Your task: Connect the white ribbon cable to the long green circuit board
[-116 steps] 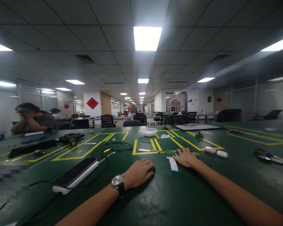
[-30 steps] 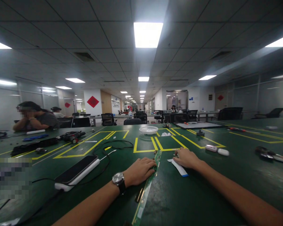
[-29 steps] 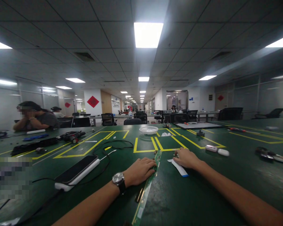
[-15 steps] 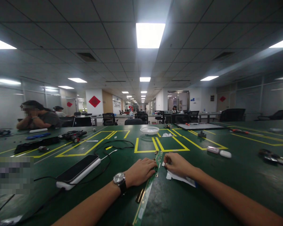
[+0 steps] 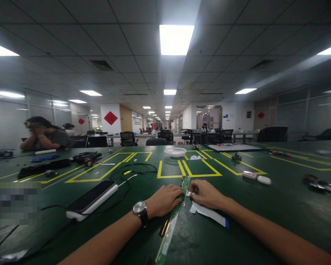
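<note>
A long, narrow green circuit board (image 5: 171,229) lies on the green table, running from my front edge away from me. My left hand (image 5: 165,200), with a watch on its wrist, rests over the board's far part and holds it with curled fingers. To the right of the board, my right hand (image 5: 205,193) is closed in a pinch on a white flat ribbon cable (image 5: 211,213). One end of the cable is at my fingertips, close to the board's edge; its blue-tipped tail lies below the hand. The exact contact at the board is too small to make out.
A phone (image 5: 91,195) lies on a white block to the left, with black cables (image 5: 124,191) around it. A white basket (image 5: 175,152) stands ahead. An earbud case (image 5: 249,175) and a dark metal tool (image 5: 320,183) lie right. A person (image 5: 48,136) sits at far left.
My right hand has moved slightly left with the ribbon cable, bringing its end nearer the board. The blue tip now shows more clearly. My left hand has stayed in place.
</note>
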Demonstrator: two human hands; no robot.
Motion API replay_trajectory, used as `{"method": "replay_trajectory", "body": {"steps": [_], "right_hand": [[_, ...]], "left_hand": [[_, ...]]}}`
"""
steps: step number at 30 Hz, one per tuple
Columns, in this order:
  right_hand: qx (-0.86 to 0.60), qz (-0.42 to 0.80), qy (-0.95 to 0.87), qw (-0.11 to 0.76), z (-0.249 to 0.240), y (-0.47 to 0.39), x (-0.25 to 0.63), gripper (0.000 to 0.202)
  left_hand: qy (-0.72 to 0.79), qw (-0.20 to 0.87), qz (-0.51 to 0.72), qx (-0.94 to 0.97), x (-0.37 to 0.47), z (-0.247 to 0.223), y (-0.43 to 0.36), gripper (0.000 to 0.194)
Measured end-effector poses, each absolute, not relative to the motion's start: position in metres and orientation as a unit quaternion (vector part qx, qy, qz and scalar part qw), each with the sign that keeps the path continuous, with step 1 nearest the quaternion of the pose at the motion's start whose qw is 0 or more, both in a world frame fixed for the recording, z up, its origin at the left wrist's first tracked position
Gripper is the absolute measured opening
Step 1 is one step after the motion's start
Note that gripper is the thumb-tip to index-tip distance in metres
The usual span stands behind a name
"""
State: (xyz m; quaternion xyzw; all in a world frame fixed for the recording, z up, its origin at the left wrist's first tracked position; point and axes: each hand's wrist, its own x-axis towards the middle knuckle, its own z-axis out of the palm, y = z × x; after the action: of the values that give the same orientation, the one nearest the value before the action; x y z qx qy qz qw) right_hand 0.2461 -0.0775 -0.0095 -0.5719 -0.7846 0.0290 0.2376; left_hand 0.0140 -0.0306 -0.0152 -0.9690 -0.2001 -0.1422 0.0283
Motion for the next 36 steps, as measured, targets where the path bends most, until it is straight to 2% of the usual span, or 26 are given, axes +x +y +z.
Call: {"method": "replay_trajectory", "body": {"steps": [23, 36], "right_hand": [[-0.527, 0.036, -0.804, 0.274, -0.019, -0.066, 0.247, 0.011], [-0.478, 0.053, -0.841, 0.25, -0.012, -0.063, 0.254, 0.01]], "left_hand": [[-0.203, -0.008, -0.126, -0.971, 0.014, -0.013, -0.032, 0.032], [-0.191, 0.005, -0.101, -0.976, 0.012, -0.007, -0.033, 0.035]]}}
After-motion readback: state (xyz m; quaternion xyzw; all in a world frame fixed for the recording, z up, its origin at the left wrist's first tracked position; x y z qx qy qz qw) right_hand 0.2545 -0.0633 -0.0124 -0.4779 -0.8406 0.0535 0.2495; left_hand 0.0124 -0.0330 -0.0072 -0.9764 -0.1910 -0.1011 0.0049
